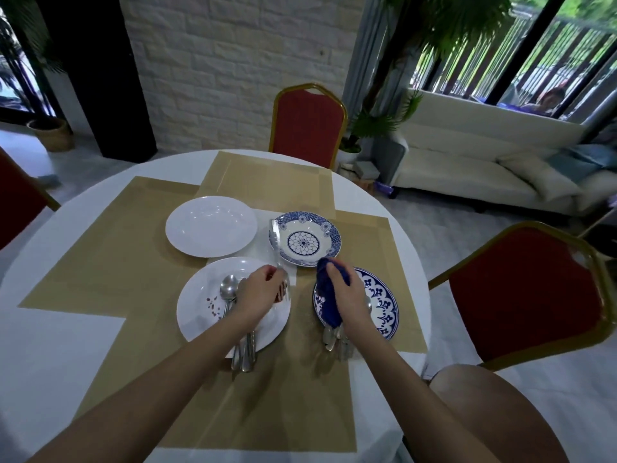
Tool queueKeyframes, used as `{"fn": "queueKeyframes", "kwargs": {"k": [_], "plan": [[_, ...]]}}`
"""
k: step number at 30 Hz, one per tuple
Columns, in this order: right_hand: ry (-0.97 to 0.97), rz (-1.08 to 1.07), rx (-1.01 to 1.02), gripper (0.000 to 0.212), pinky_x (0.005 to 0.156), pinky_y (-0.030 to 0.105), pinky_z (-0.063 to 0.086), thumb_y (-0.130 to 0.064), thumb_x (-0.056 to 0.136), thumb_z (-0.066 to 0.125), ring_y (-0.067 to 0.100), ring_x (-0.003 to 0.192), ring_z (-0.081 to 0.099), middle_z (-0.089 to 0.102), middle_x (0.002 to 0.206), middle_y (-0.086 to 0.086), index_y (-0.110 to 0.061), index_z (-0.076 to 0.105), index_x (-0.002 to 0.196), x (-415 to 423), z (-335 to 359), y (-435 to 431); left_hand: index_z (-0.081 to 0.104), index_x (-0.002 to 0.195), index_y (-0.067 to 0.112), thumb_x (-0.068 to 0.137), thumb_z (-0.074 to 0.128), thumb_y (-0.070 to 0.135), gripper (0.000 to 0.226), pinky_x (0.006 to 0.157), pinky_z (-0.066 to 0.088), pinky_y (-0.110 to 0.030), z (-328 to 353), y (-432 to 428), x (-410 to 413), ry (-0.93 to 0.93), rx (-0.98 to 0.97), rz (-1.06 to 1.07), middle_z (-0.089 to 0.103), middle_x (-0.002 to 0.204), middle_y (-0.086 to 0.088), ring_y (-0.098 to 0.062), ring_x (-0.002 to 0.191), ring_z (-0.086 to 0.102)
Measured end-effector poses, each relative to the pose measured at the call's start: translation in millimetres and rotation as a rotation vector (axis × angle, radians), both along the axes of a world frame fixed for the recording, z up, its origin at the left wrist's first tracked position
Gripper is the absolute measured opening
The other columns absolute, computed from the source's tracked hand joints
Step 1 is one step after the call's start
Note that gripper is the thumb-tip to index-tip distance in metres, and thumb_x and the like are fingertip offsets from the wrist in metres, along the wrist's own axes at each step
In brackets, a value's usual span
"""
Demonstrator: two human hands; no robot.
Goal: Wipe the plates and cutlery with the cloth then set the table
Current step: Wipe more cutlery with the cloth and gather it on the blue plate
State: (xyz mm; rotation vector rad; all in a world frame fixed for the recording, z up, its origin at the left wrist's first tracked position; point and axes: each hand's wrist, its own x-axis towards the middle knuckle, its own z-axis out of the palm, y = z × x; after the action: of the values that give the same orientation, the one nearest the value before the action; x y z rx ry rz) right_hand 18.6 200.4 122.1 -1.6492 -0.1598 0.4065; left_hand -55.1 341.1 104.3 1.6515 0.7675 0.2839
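My left hand (258, 292) grips the handle of a knife (276, 243) whose blade points away, across the rim of the small blue-patterned plate (305, 240). Under that hand lies a white plate (200, 315) with small red marks, a spoon (228, 289) and more cutlery (245, 354) sticking out over its near edge. My right hand (347, 295) clutches a dark blue cloth (329, 297) over the blue-rimmed plate (380, 304), where several pieces of cutlery (335, 342) lie under the cloth. A plain white plate (211, 226) sits farther back.
The round table has a white cloth (50, 345) and tan placemats (133, 228). Red chairs stand at the far side (307, 123), at the right (521, 292) and at the left edge (16, 198). A white sofa (467, 168) and plants are behind.
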Motion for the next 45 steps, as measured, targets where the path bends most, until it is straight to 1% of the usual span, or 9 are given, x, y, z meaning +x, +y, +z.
{"fn": "queueKeyframes", "kwargs": {"k": [7,13,18,22,27,31,34,39,45], "plan": [[-0.677,0.389,-0.447,0.026,0.083,0.023,0.046,-0.036,0.089,0.065,0.010,0.097,0.052,0.048,0.104,-0.005,-0.038,0.067,0.114,35,2,-22,0.063,0.088,0.022,0.098,0.049,0.019,0.017,0.049,0.033,-0.009,3,-39,5,-0.087,0.233,-0.373,0.052,0.057,0.018,0.005,0.053,0.046],[-0.651,0.056,-0.424,0.024,0.088,0.033,0.051,-0.030,0.087,0.068,0.010,0.090,0.053,0.047,0.102,-0.003,-0.031,0.070,0.111,61,4,-35,0.067,0.102,0.012,0.098,0.049,0.024,0.022,0.068,0.043,-0.025,-5,-49,8,-0.046,0.314,-0.485,0.066,0.082,0.000,-0.008,0.070,0.055],[-0.887,0.316,-0.480,0.029,0.081,0.026,0.051,-0.029,0.084,0.071,0.016,0.092,0.055,0.049,0.110,0.001,-0.029,0.068,0.114,43,-8,-48,0.063,0.098,0.015,0.099,0.047,0.018,0.016,0.057,0.035,-0.016,-9,-53,21,-0.078,0.236,-0.459,0.055,0.067,0.013,0.000,0.060,0.047],[-0.520,-0.084,-0.222,0.031,0.083,0.018,0.050,-0.019,0.080,0.073,0.003,0.090,0.054,0.054,0.106,-0.001,-0.033,0.067,0.107,67,7,-51,0.064,0.104,0.014,0.100,0.043,0.016,0.021,0.061,0.036,-0.013,-7,-56,23,-0.042,0.267,-0.557,0.055,0.074,0.014,0.003,0.065,0.049],[-0.272,-0.149,-0.008,0.035,0.074,0.033,0.056,-0.005,0.076,0.069,0.012,0.085,0.062,0.064,0.098,-0.004,-0.031,0.067,0.099,77,18,-56,0.063,0.106,0.025,0.101,0.041,0.022,0.023,0.071,0.045,-0.025,-9,-63,26,0.004,0.247,-0.632,0.062,0.083,0.002,0.000,0.071,0.054],[-0.314,-0.232,-0.135,0.038,0.082,0.042,0.057,-0.016,0.072,0.070,0.016,0.091,0.062,0.060,0.107,0.004,-0.042,0.065,0.100,77,4,-52,0.050,0.121,0.022,0.092,0.055,0.039,0.033,0.074,0.045,-0.027,-1,-82,28,0.045,0.651,-0.592,0.062,0.099,0.003,-0.012,0.087,0.057],[-0.300,-0.281,-0.113,0.037,0.084,0.040,0.056,-0.016,0.075,0.071,0.014,0.093,0.061,0.058,0.110,0.003,-0.042,0.064,0.100,71,0,-46,0.051,0.113,0.016,0.094,0.049,0.021,0.020,0.071,0.050,-0.035,-8,-85,34,0.052,0.949,-0.527,0.065,0.095,-0.003,-0.023,0.089,0.062],[-0.474,-0.100,-0.296,0.031,0.079,0.009,0.044,-0.027,0.082,0.074,0.003,0.095,0.051,0.046,0.112,-0.005,-0.040,0.062,0.107,51,-7,-59,0.055,0.105,0.019,0.099,0.040,0.025,0.017,0.072,0.053,-0.040,-16,-72,43,0.014,0.698,-0.628,0.070,0.089,0.004,-0.013,0.076,0.063],[-0.277,-0.199,-0.116,0.036,0.084,0.027,0.055,-0.017,0.078,0.077,0.006,0.095,0.058,0.057,0.110,-0.005,-0.032,0.066,0.108,57,-14,-81,0.062,0.096,0.020,0.099,0.042,0.010,0.022,0.082,0.051,-0.025,-16,-64,33,-0.017,0.346,-0.763,0.069,0.081,0.013,0.001,0.078,0.062]]}}
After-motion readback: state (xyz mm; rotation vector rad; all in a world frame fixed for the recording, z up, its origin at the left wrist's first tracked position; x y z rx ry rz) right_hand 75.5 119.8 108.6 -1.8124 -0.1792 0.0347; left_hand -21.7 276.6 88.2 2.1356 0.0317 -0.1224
